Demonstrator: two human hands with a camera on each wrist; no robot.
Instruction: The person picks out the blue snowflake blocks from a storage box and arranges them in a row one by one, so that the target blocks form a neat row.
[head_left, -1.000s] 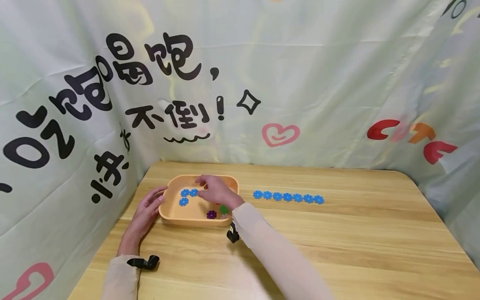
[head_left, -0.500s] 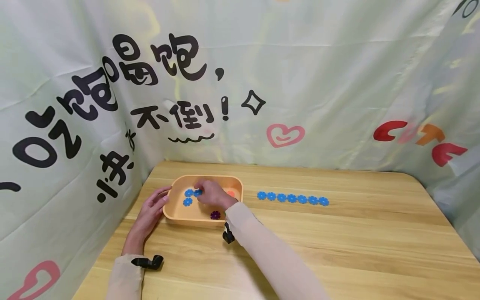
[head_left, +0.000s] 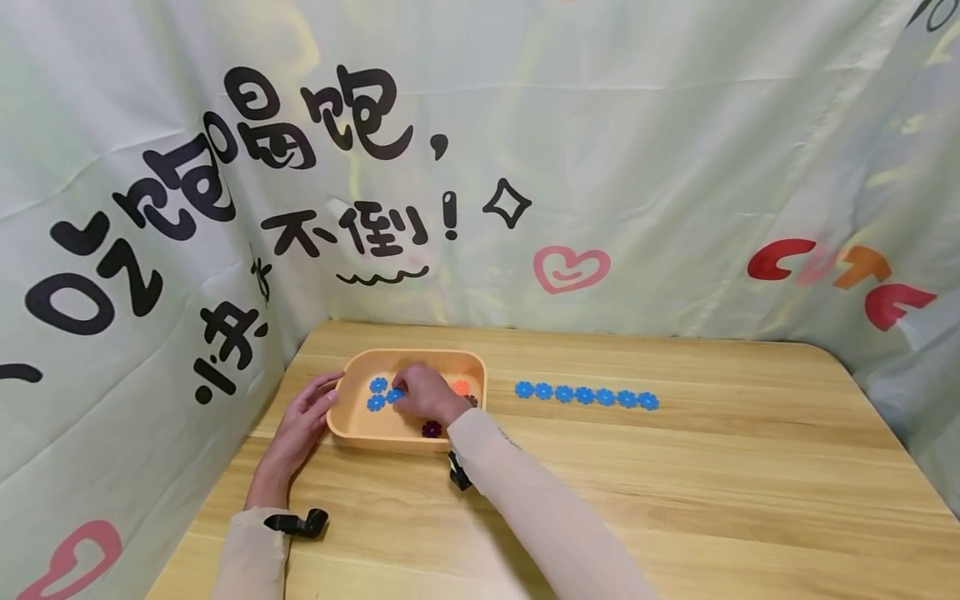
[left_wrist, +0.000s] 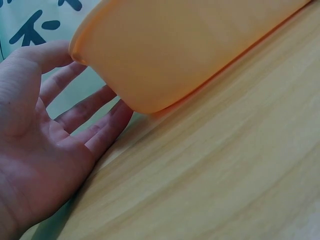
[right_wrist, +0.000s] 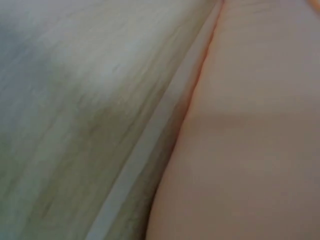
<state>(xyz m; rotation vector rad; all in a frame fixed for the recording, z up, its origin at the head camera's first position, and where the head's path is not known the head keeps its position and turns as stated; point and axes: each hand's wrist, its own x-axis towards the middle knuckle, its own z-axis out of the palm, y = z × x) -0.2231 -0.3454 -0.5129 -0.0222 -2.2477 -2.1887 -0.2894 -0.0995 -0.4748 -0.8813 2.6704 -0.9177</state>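
Observation:
My left hand (head_left: 300, 421) rests against the left end of an orange plastic tray (head_left: 360, 436). In the left wrist view the thumb touches the rim and the other fingers (left_wrist: 82, 112) reach along the outer wall, fairly straight. Inside the tray, my right hand (head_left: 429, 393) pinches a blue flower-shaped disc (head_left: 393, 396) at its fingertips. Close beside it on the tray floor lie another blue disc (head_left: 378, 385) and a third blue disc (head_left: 376, 402). The right wrist view holds only the tray's wall (right_wrist: 240, 150) and blurred tabletop.
A row of several blue discs (head_left: 585, 395) lies on the wooden table (head_left: 712, 483) right of the tray. A dark purple disc (head_left: 431, 429), an orange disc (head_left: 461, 387) and a dark brown disc (head_left: 471, 401) sit in the tray's right part. A printed curtain (head_left: 660, 167) surrounds the table.
My right hand has come down among the blue discs and shifted one slightly toward me, close to the lower left disc. My left hand stays at the tray's end. The head view has turned slightly left.

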